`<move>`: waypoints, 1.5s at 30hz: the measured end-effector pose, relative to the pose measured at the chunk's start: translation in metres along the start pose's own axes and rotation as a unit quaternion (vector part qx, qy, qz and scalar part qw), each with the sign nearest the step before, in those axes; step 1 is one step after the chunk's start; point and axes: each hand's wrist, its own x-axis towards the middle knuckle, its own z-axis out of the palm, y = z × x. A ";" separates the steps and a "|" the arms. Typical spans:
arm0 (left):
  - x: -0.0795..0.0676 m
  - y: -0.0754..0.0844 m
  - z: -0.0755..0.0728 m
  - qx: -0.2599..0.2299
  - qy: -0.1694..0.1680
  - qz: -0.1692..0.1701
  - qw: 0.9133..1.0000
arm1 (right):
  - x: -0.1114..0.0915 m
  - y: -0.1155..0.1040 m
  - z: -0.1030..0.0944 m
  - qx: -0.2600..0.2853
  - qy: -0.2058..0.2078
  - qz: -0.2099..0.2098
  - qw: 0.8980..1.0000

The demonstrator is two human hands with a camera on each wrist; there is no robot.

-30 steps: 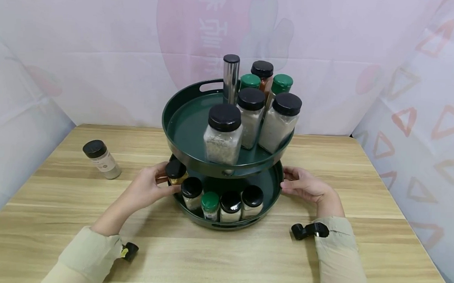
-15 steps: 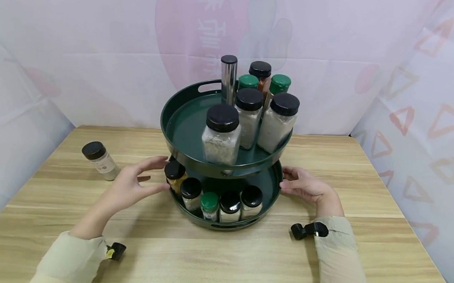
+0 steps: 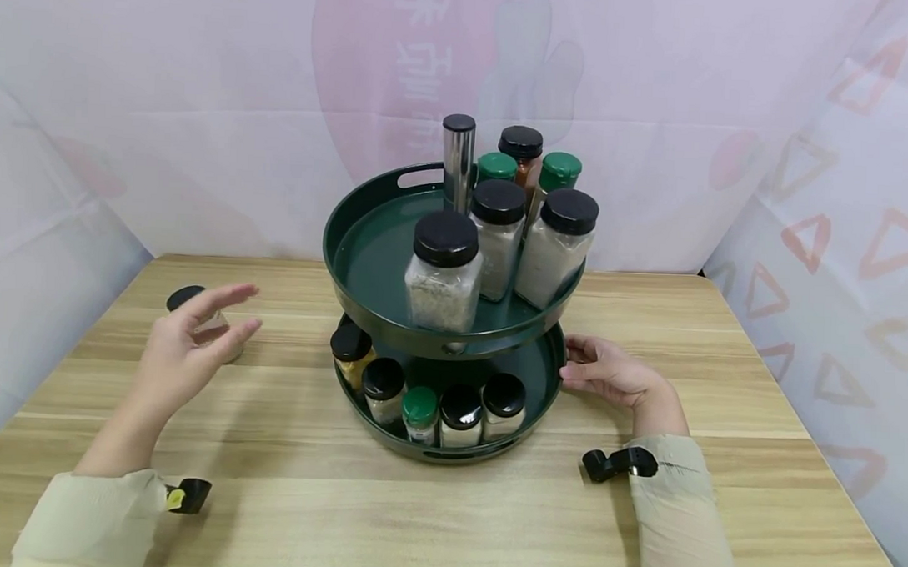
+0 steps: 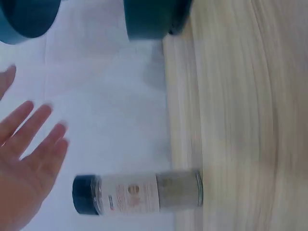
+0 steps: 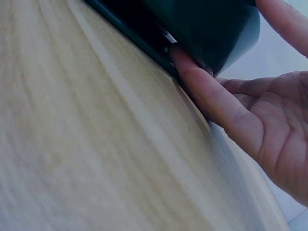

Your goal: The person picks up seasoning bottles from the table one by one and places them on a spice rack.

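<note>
My left hand (image 3: 185,345) hovers over the left part of the table with fingers spread and nothing held. Behind it in the head view stands a spice jar (image 3: 186,297) with a black lid, partly covered by the fingers. The left wrist view shows that spice jar (image 4: 139,194) upright and labelled, apart from the fingertips. At the right side of the two-tier green rack, my right hand (image 3: 608,372) holds the edge of the lower tray (image 3: 543,403). Thumb and fingers lie against the tray's wall (image 5: 211,33) in the right wrist view.
Several jars with black or green lids, one of them a black-lidded jar (image 3: 460,417), line the lower tray's front. Taller jars, such as a black-lidded jar (image 3: 444,275), stand on the upper tray (image 3: 373,239) beside a metal post (image 3: 458,163). White cloth (image 3: 225,184) hangs behind.
My left hand has left the yellow-filled jar on the lower tray's left side and moved left to the lone spice jar. My right hand stays at the lower tray.
</note>
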 end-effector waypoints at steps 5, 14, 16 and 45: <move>0.005 -0.007 -0.012 0.040 0.089 -0.040 0.994 | 0.001 0.001 0.000 0.000 0.000 0.000 1.000; 0.009 -0.030 -0.026 0.050 0.134 -0.168 0.975 | 0.001 0.002 -0.001 0.001 -0.001 -0.003 1.000; 0.009 -0.036 -0.028 0.049 0.121 -0.188 0.974 | 0.001 0.002 -0.001 0.001 -0.001 -0.002 1.000; 0.004 -0.081 -0.031 0.029 -0.021 -0.231 0.972 | 0.000 0.000 0.000 0.001 -0.009 -0.007 1.000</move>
